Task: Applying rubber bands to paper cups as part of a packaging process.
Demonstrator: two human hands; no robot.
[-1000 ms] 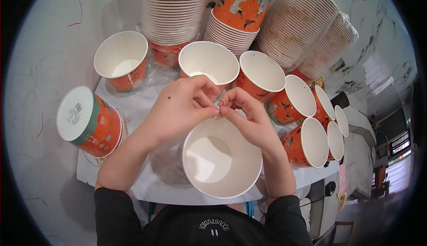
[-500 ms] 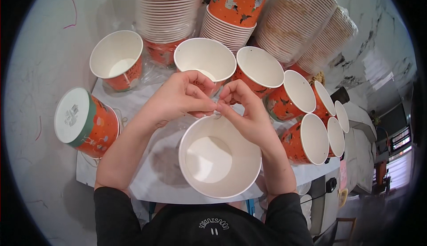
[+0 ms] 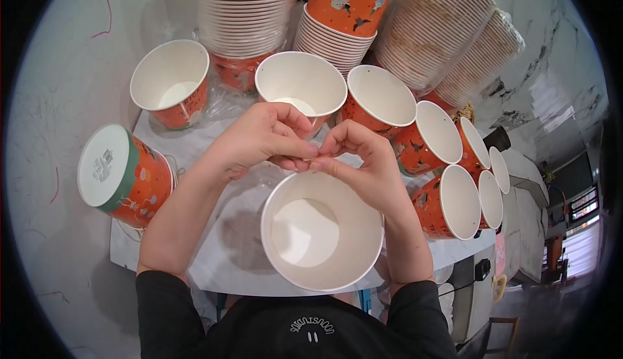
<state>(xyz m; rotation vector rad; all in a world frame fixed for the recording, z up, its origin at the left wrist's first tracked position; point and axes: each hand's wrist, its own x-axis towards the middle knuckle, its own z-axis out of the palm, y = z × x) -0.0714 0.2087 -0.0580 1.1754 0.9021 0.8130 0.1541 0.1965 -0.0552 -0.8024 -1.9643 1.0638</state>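
Observation:
A large paper bucket [image 3: 370, 242], white inside, stands in front of me with its mouth up. Over its far rim my left hand [image 3: 263, 139] and my right hand [image 3: 366, 167] meet, fingertips pinched together. Whatever they pinch is too small to make out. Just beyond the hands stands another paper bucket [image 3: 305, 70], orange outside and white within. To the right of it is a third bucket [image 3: 381, 93], also mouth up. The fingers hide part of the near bucket's far rim.
An upside-down orange bucket [image 3: 146, 184] with a green band sits at the left edge of the white table [image 3: 214, 271]. Another open bucket [image 3: 172, 76] stands behind it. Several more [image 3: 461, 203] line the right side. Tall nested stacks [image 3: 250, 8] rise at the back, some wrapped in clear plastic.
The fingertips have shifted slightly, with the right thumb and index finger further apart from each other. The hands stay together over the near bucket's rim.

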